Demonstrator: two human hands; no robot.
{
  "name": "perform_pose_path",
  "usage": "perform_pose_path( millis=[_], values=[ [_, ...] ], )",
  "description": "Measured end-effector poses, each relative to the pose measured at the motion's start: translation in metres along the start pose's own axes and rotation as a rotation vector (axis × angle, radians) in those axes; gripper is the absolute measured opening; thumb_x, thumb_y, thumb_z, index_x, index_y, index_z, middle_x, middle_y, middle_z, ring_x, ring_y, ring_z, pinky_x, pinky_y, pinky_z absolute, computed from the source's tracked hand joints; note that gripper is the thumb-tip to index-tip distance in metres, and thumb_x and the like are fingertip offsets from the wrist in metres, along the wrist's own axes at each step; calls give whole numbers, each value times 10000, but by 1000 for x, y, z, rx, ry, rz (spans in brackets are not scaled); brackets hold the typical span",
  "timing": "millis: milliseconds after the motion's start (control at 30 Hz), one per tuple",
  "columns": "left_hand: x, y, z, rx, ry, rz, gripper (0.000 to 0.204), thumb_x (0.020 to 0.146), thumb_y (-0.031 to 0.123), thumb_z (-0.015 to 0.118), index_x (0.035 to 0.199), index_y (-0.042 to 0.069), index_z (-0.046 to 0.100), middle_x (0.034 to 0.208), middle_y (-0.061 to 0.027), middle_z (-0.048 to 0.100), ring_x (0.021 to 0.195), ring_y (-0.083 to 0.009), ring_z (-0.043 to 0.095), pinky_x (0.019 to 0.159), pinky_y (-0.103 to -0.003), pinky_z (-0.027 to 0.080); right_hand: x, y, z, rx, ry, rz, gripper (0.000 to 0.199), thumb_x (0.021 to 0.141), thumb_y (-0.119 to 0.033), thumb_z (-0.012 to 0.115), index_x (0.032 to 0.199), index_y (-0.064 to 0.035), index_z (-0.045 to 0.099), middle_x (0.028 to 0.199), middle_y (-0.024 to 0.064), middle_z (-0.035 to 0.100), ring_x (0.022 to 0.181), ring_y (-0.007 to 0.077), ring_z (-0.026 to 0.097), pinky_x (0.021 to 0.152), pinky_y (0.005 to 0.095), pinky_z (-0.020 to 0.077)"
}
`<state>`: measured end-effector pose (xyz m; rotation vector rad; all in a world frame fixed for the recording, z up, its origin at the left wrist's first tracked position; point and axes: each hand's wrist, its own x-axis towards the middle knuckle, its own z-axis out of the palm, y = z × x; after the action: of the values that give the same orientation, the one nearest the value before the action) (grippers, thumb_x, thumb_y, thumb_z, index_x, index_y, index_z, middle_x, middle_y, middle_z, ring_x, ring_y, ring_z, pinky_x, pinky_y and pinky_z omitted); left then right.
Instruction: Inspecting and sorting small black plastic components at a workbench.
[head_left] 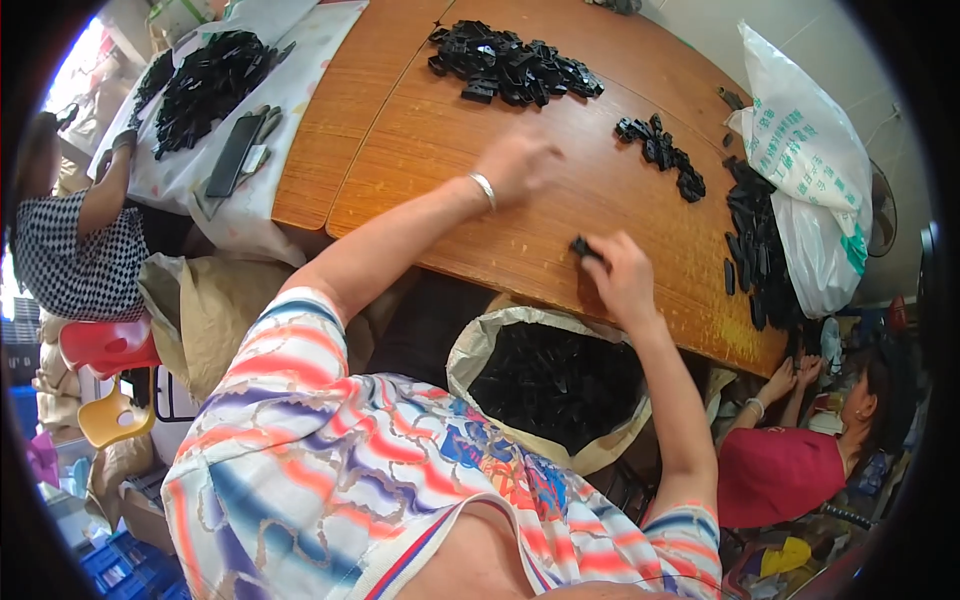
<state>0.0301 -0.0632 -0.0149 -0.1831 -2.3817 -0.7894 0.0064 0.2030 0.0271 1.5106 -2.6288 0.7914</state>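
"black piece (580,246)! where is it?"

"at the tips of the right hand (625,280). the thumb and fingers pinch it. it's over the wooden table (390,150), but i can't tell if it touches."

"what does the left hand (515,168) do?"

"it's over the table too, to the left of the pinching fingers and farther out. it's blurry. the fingers look a bit bent, but i can't tell if they hold something."

"what is close to the right fingers?"

"a sack (460,362) full of black bits (555,385). it's on the near side of them, by the table edge."

"and past the fingers?"

"a big black pile (515,68) lies beyond the left fingers. a small black pile (660,152) is past the right fingers, a little to the right. a long black pile (755,235) is more to the right, next to a white plastic bag (808,165)."

"who else is there?"

"far to the right of the fingers, a person in a red top (785,475). far to the left, a person in a checked top (75,255), by another black pile (215,85) on a pale cloth (312,70)."
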Motion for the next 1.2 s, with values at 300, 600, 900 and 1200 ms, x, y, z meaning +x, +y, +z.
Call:
perform_pose_path(
  millis=[300,600,900,1200],
  values=[
    [10,-102,-46,439,114,-277,345,810,148,700,1142,89,623,1081,-125,611,1038,-313,555,940,-385,448,-147,-44,-26,177,-483,196,277,716,-122,771,978,-66,700,880,107,625,779,303,646,689,381,527],
    [26,-20,16,74,-28,-167,198,835,107,661,1024,51,641,996,-114,621,973,-291,591,841,-374,494,-5,22,-35,89,-106,-78,106,797,-134,667,853,-44,675,828,148,652,794,341,637,707,400,517],
    [18,3,12,-4,-115,-190,198,851,174,691,989,44,634,957,-95,635,890,-251,603,802,-357,497,168,135,-7,-483,87,55,288,858,-32,524,1086,-124,673,1103,153,587,924,380,646,794,456,535],
    [-5,-3,-9,169,-70,-146,283,795,216,737,1011,55,651,1013,-84,625,995,-285,538,861,-375,471,158,100,-7,-327,-24,99,219,812,-123,707,976,-43,586,967,183,649,947,374,643,749,450,522]
  ],
)
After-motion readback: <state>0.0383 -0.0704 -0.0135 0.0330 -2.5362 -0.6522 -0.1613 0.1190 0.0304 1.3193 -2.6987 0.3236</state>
